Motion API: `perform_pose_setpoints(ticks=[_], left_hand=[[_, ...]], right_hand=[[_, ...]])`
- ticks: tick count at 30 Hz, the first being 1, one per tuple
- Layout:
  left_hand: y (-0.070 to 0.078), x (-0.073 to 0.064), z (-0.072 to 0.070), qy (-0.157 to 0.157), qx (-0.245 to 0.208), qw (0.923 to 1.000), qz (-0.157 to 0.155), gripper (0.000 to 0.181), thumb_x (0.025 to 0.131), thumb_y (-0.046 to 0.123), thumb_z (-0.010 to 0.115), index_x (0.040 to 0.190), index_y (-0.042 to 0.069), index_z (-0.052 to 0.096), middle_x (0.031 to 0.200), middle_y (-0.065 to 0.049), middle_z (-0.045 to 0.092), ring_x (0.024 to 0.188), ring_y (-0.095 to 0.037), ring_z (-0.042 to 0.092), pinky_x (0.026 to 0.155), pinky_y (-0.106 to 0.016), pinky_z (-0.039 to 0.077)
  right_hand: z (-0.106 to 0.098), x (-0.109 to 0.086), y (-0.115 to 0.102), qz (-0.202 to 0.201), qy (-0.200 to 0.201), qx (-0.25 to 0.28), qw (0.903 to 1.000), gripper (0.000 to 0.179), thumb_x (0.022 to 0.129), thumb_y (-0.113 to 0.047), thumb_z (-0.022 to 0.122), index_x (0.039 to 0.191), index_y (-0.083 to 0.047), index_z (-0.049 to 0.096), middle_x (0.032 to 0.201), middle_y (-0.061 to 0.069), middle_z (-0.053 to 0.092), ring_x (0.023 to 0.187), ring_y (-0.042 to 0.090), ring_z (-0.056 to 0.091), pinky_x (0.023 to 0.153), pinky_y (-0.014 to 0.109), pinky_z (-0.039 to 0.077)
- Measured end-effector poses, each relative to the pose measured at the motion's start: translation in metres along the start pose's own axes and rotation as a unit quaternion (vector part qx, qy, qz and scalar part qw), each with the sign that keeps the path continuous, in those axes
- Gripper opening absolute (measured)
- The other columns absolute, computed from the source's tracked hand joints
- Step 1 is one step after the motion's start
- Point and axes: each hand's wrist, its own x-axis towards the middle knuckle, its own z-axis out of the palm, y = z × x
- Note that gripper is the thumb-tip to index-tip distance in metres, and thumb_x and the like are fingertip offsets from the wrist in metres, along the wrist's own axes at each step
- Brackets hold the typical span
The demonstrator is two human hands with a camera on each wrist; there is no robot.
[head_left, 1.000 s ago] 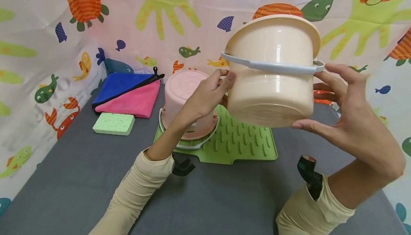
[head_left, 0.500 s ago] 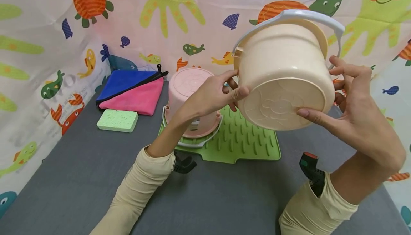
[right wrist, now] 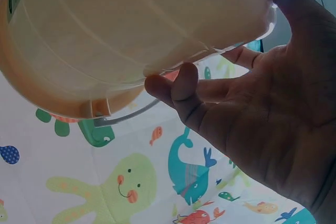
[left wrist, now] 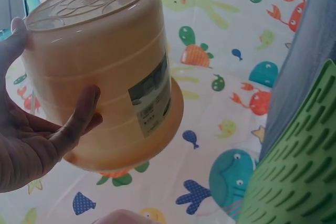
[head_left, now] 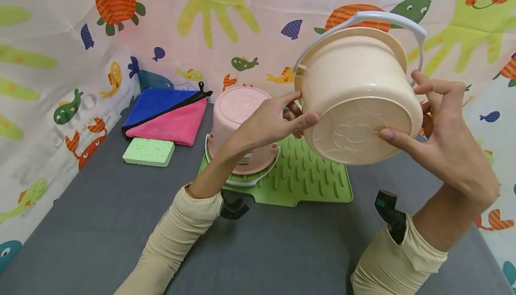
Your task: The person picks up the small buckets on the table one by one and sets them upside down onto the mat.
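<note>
A cream plastic bucket [head_left: 359, 75] is held up in the air, tilted so that its embossed base faces the head camera. Its pale grey handle [head_left: 376, 16] stands up beyond the rim. My left hand [head_left: 270, 122] grips the bucket's left side, thumb near the base edge and fingers along the wall. On the other side my right hand [head_left: 455, 129] holds it, the thumb pressing on the base and the fingers on the wall. A printed label [left wrist: 151, 98] shows on the bucket's wall in the left wrist view. The bucket's inside is hidden.
An upside-down pink bucket [head_left: 238, 106] with a white handle stands on a green ribbed mat [head_left: 306, 178]. To its left lie a folded blue and pink cloth [head_left: 169, 115] and a light green sponge [head_left: 149, 151]. A printed sea-animal curtain [head_left: 225, 30] hangs behind the grey table [head_left: 282, 250].
The cream bucket has tipped so its base turns toward the head camera, and its handle has swung from across the wall to above the rim. Both hands keep hold of it.
</note>
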Motion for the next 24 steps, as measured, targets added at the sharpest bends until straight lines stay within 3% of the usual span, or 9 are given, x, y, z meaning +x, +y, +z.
perform_pose_setpoints(ticks=[6,8,9,11,13,16,18,21,24], left_hand=[[0.002,0.001,0.003,0.000,0.009,1.0000,0.000,0.151,0.053,0.110,0.043,0.162,0.006,0.035,0.107,-0.005,0.074,0.086,-0.014,0.075,0.076,-0.030,0.054],[0.002,0.001,0.004,0.000,0.013,0.9999,0.000,0.148,0.055,0.109,0.043,0.161,0.007,0.038,0.106,-0.004,0.074,0.086,-0.013,0.075,0.075,-0.030,0.053],[0.002,0.001,0.004,-0.001,0.013,0.9999,0.000,0.137,0.064,0.105,0.047,0.160,0.007,0.039,0.106,-0.003,0.074,0.087,-0.013,0.075,0.075,-0.030,0.054],[0.002,0.001,0.004,-0.004,0.012,0.9999,-0.007,0.115,0.082,0.089,0.056,0.161,0.008,0.038,0.108,-0.002,0.074,0.087,-0.013,0.075,0.077,-0.030,0.055],[0.002,0.000,0.004,-0.005,0.013,0.9998,-0.013,0.096,0.093,0.069,0.063,0.163,0.008,0.035,0.109,-0.001,0.074,0.091,-0.011,0.075,0.079,-0.029,0.056],[0.002,-0.001,0.005,-0.006,0.017,0.9997,-0.018,0.084,0.097,0.046,0.066,0.164,0.009,0.031,0.110,0.000,0.074,0.094,-0.010,0.073,0.082,-0.029,0.056],[0.003,-0.001,0.005,-0.005,0.017,0.9997,-0.019,0.084,0.097,0.044,0.067,0.165,0.010,0.031,0.109,0.001,0.074,0.096,-0.010,0.073,0.083,-0.030,0.055],[0.003,-0.001,0.006,-0.005,0.015,0.9995,-0.027,0.083,0.097,0.044,0.066,0.164,0.010,0.031,0.108,0.001,0.074,0.093,-0.011,0.074,0.084,-0.030,0.055],[0.004,-0.001,0.006,-0.004,0.018,0.9992,-0.036,0.085,0.097,0.046,0.066,0.165,0.009,0.030,0.108,0.001,0.074,0.094,-0.010,0.074,0.084,-0.030,0.055]], right_hand=[[-0.001,0.000,0.003,0.016,0.019,-0.012,0.9996,0.081,0.083,-0.002,0.083,0.142,-0.022,0.032,0.172,0.014,0.024,0.085,-0.001,0.061,0.072,0.006,0.042],[-0.001,0.000,0.004,0.017,0.019,0.001,0.9997,0.079,0.083,-0.001,0.083,0.140,-0.023,0.033,0.169,0.016,0.030,0.103,0.007,0.066,0.075,0.009,0.045],[-0.001,0.000,0.005,0.014,0.016,0.014,0.9997,0.077,0.084,0.000,0.082,0.138,-0.023,0.033,0.165,0.019,0.035,0.119,0.010,0.065,0.080,0.007,0.047],[-0.002,0.002,0.008,0.009,0.012,0.043,0.9990,0.070,0.087,-0.003,0.080,0.134,-0.023,0.032,0.157,0.023,0.043,0.150,0.017,0.047,0.090,0.007,0.049],[0.000,0.004,0.011,0.006,0.012,0.077,0.9969,0.063,0.090,-0.009,0.080,0.128,-0.023,0.032,0.143,0.025,0.051,0.164,0.024,0.022,0.098,0.006,0.045],[0.001,0.006,0.015,0.011,0.028,0.082,0.9962,0.059,0.092,-0.024,0.080,0.124,-0.027,0.031,0.144,0.020,0.051,0.157,0.021,0.037,0.094,0.009,0.047],[0.003,0.007,0.016,0.019,0.042,0.069,0.9966,0.060,0.091,-0.028,0.081,0.124,-0.028,0.032,0.150,0.015,0.045,0.135,0.018,0.056,0.086,0.010,0.048],[0.005,0.008,0.014,0.040,0.060,0.040,0.9966,0.060,0.090,-0.034,0.081,0.125,-0.032,0.032,0.166,0.010,0.028,0.097,0.013,0.055,0.074,0.008,0.044],[0.008,0.009,0.013,0.042,0.064,0.048,0.9959,0.060,0.090,-0.037,0.081,0.122,-0.031,0.031,0.169,0.020,0.026,0.123,0.017,0.059,0.083,0.010,0.044]])
